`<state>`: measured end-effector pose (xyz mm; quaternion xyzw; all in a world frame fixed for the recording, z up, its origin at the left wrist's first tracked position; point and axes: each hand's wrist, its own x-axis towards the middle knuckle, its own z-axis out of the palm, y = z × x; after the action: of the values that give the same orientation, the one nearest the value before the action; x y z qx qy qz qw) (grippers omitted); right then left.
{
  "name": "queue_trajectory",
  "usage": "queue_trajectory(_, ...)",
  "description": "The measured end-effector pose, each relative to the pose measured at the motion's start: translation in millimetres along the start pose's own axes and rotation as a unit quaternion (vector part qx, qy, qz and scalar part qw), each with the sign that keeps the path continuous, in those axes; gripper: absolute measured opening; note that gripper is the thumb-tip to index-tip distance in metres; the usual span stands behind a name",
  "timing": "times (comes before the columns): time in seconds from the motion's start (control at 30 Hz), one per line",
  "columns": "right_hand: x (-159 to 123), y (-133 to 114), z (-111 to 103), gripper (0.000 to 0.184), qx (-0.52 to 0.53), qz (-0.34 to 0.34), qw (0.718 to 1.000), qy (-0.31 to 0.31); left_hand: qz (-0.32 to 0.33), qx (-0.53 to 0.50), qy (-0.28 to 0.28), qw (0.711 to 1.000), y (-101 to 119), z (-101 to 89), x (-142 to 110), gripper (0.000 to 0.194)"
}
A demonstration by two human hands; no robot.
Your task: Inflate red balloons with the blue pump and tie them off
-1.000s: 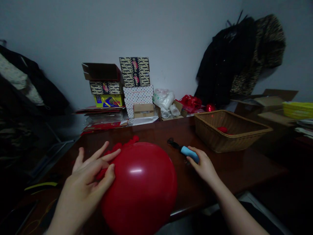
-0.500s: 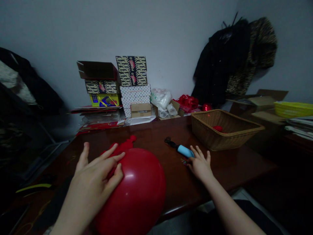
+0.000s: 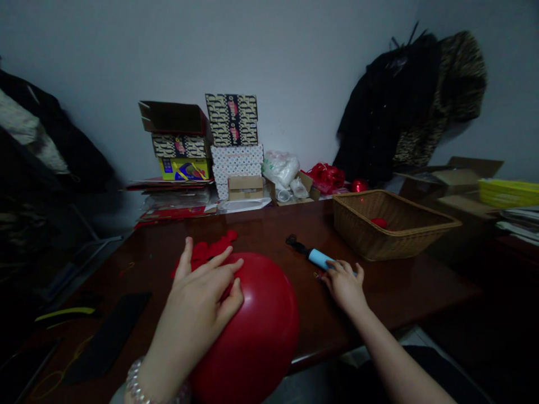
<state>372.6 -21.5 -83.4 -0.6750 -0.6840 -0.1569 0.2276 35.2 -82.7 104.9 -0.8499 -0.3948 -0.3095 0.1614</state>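
Note:
A large inflated red balloon fills the lower middle of the view, resting against the dark glossy wooden table. My left hand, with a beaded bracelet at the wrist, grips the balloon's upper left side near its neck. Limp red balloon material lies on the table just behind those fingers. My right hand curls over the light blue handle of a black-tipped hand pump. A tiny gold-coloured item lies next to my right fingers.
A wicker basket holding a small red object stands at the table's right. Stacked printed boxes, plastic bags and red ribbon line the back edge. A flat black item lies at the left, and coats hang on the wall.
My left hand and the balloon have shifted up and to the right. My right fingers, spread beside the pump half a second ago, now curl over its handle.

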Motion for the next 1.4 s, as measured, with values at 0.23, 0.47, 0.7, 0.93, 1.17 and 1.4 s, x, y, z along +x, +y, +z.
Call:
queue_trajectory(0.23, -0.7, -2.4, -2.4, 0.022, 0.060, 0.019, 0.997, 0.045, -0.004, -0.005, 0.003, 1.000, 3.7, -2.7, -1.0, 0.018)
queue_trajectory(0.47, 9.4, -13.8, -19.4, 0.026, 0.167, 0.016, 0.983, 0.076, -0.011, -0.019, -0.004, 1.000, 1.5, -3.9, -2.3, 0.020)
queue_trajectory(0.7, 48.8, -69.4, -80.3, 0.023, 0.397, -0.040, 0.912, 0.096, -0.021, -0.048, 0.018, 0.998, 0.5, 3.6, 4.0, 0.021)
queue_trajectory(0.93, 69.5, -150.2, -139.4, 0.009, 0.394, -0.232, 0.888, 0.046, -0.009, -0.022, 0.026, 0.999, 1.7, 0.9, 6.5, 0.014)
queue_trajectory(1.17, 66.3, -182.4, -160.4, 0.009, 0.303, -0.322, 0.892, 0.091, -0.039, -0.049, 0.059, 0.996, -4.0, -9.0, -2.4, 0.010)
queue_trajectory(1.4, 68.3, -178.5, -153.5, 0.009, 0.352, -0.270, 0.895, 0.051, -0.046, -0.069, 0.055, 0.995, -8.0, -2.7, -7.8, 0.010)
